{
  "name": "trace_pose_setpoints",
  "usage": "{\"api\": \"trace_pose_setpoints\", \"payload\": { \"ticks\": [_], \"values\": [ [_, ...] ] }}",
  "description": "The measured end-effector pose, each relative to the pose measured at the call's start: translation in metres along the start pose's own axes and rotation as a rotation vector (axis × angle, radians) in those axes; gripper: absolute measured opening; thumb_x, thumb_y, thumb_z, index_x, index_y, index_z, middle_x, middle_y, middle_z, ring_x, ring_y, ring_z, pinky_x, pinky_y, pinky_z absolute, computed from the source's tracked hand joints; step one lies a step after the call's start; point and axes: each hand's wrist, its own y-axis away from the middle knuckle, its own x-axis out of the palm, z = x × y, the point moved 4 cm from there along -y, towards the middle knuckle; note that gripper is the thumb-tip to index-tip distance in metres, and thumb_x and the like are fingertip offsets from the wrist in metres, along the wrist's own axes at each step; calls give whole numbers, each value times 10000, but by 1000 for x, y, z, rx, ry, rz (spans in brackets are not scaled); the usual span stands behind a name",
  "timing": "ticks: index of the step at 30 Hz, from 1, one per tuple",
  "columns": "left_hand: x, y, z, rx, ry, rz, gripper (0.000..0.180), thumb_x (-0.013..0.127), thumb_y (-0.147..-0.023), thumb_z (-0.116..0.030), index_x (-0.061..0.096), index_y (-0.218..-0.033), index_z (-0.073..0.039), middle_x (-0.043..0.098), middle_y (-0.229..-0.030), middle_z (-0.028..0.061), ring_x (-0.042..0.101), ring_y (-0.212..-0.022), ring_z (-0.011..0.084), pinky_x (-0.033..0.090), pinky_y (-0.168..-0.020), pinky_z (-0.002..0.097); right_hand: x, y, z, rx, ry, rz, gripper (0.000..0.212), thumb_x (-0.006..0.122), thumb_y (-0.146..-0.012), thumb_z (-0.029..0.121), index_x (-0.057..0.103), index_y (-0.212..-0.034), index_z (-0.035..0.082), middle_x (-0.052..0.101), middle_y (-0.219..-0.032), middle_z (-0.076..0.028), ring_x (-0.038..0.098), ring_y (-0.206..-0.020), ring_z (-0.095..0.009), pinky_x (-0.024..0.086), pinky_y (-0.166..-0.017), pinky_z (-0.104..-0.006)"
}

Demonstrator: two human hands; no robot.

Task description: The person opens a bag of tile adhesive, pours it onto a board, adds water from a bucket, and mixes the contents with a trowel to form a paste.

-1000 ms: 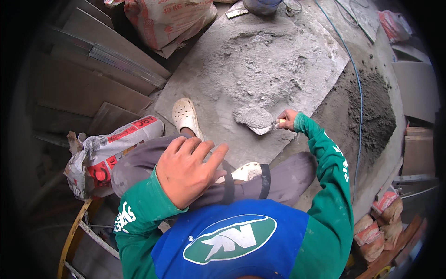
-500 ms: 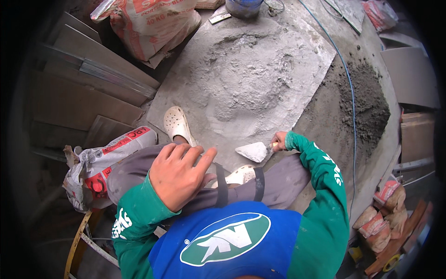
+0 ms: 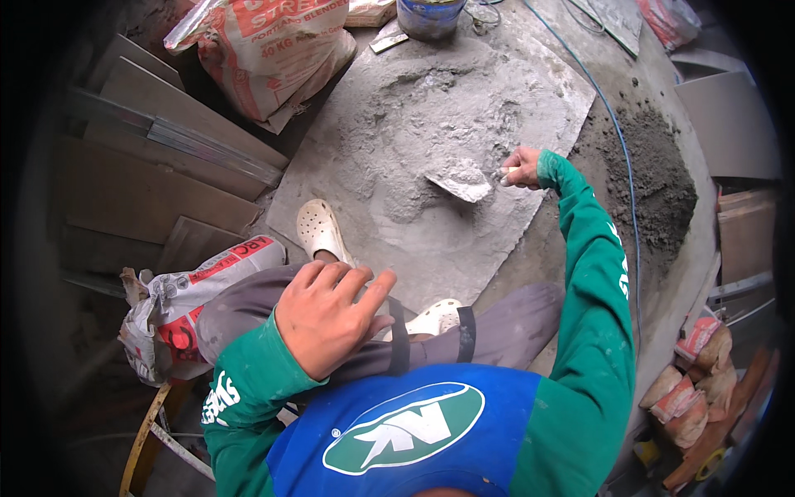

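Observation:
My right hand (image 3: pixel 522 168) grips the handle of a trowel (image 3: pixel 464 190), whose blade carries a lump of pale grey powdery mix. The blade is over the spread grey mix (image 3: pixel 389 124) on a flat board (image 3: pixel 464 257) in front of me; I cannot tell whether it touches. Above my left thigh, my left hand (image 3: pixel 327 319) is empty, its fingers loosely bent and apart. My feet, in cream clogs (image 3: pixel 319 228), are at the board's near side.
A large cement bag (image 3: pixel 273 58) and a blue bucket (image 3: pixel 431 16) stand at the far side. Leaning panels (image 3: pixel 157 174) and another bag (image 3: pixel 199 282) are at left. A blue hose (image 3: pixel 625 157) runs past a dark sand pile (image 3: pixel 658 174) at right.
My right hand has moved the trowel forward, away from my right knee, out over the grey mix. My left hand has hardly moved.

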Motion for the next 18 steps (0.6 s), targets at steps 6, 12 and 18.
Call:
{"api": "trace_pose_setpoints", "payload": {
  "ticks": [6, 12, 18],
  "values": [
    [-6, 7, 9, -20, 13, -20, 573, 787, -733, -277, 600, -1241, -92, 644, -1081, 62, 612, -1020, 239, 462, -888, 376, 107, -12, -22, -87, 59, 183, 170, 724, -826, 215, 695, -867, 53, 524, -583, 14, 467, -451, -92, 347, -409, -282],
    [-8, 13, 11, -35, 60, -45, 560, 776, -744, -283, 605, -1240, -88, 643, -1083, 68, 610, -1013, 247, 465, -887, 388, 196, -72, -33, -57, 47, 62, 242, 723, -829, 266, 695, -877, 30, 565, -605, -10, 524, -472, -123, 435, -444, -310],
    [-8, 15, 10, -20, 58, -50, 568, 776, -743, -289, 604, -1247, -93, 641, -1090, 70, 606, -1014, 245, 465, -887, 384, 120, -64, 15, -96, -38, -130, 263, 713, -875, 266, 613, -773, 45, 526, -577, 2, 468, -435, -92, 345, -396, -294]
  ]
}}
